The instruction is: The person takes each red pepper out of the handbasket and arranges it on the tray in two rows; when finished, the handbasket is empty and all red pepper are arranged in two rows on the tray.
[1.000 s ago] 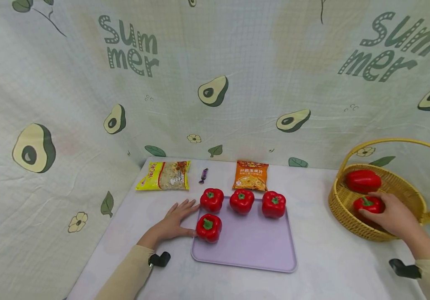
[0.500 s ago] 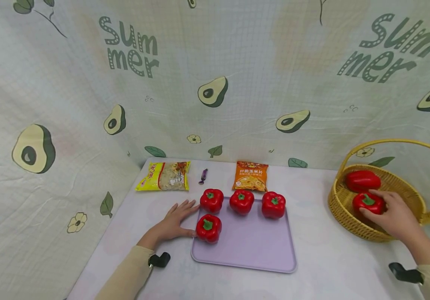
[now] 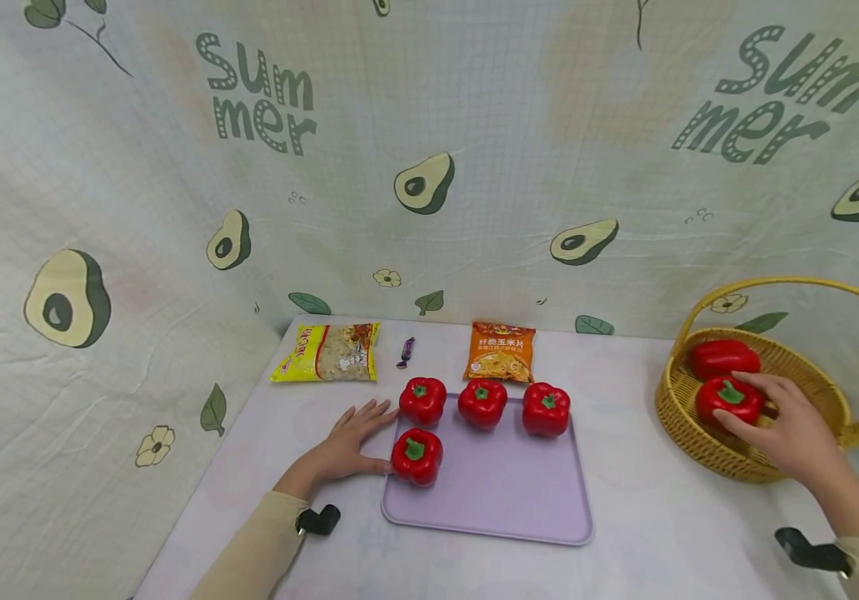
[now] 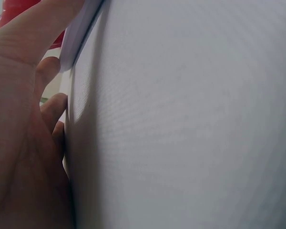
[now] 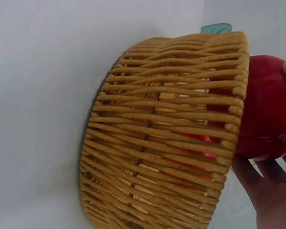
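Note:
My right hand (image 3: 796, 429) grips a red bell pepper (image 3: 729, 400) with a green stem, thumb on the near side and fingers on the far side. The right wrist view shows this bell pepper (image 5: 267, 109) at the rim of the yellow wicker basket (image 3: 680, 421). Behind it in the basket lies another red pepper (image 3: 721, 358), its stem not showing. My left hand (image 3: 347, 442) lies with fingers spread at the left edge of the lilac tray (image 3: 511, 500). Its thumb reaches the tray's edge beside a red bell pepper (image 3: 417, 457).
Along the tray's far side stand three more bell peppers, the left one (image 3: 423, 402), the middle one (image 3: 482, 404) and the right one (image 3: 546, 410). Behind them lie a yellow snack bag (image 3: 335, 352), a small purple candy (image 3: 406, 352) and an orange snack bag (image 3: 501, 352). The basket's tall handle (image 3: 796, 281) arches overhead.
My right hand has lifted the bell pepper a little within the basket and brought it slightly left. The left hand has stayed in place by the tray.

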A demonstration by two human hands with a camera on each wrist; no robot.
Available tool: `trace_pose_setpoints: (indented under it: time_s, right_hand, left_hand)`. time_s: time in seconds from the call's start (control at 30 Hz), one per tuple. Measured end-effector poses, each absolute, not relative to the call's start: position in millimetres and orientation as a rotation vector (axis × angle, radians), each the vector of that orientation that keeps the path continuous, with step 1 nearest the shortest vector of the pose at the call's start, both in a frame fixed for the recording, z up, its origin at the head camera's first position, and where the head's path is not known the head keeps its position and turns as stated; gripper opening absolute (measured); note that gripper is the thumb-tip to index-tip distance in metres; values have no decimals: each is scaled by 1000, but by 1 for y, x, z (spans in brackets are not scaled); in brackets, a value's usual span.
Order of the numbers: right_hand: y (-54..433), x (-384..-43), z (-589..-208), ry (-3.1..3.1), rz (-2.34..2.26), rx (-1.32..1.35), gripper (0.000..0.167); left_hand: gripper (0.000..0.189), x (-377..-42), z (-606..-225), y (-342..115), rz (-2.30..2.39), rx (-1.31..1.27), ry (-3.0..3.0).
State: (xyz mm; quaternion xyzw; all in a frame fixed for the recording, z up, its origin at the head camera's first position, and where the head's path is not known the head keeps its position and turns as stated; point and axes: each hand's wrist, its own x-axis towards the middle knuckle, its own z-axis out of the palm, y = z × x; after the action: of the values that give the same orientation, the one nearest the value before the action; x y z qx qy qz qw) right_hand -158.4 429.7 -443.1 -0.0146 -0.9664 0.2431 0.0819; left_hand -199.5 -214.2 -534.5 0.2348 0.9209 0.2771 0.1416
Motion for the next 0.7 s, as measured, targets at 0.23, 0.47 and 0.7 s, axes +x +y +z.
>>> trace_pose_setpoints:
  time_s: [0.23, 0.47, 0.7]
  right_hand:
    - [421, -154, -438, -2854, 770, 10, 77]
    - [414, -151, -431, -2811, 795, 90, 74]
    - [402, -148, -425, -2796, 867, 153, 72]
  left_hand:
    - [95, -200, -535, -214, 794, 675, 2658]
    - [96, -200, -534, -214, 787, 669, 2662]
    - [95, -200, -534, -214, 790, 664, 2659]
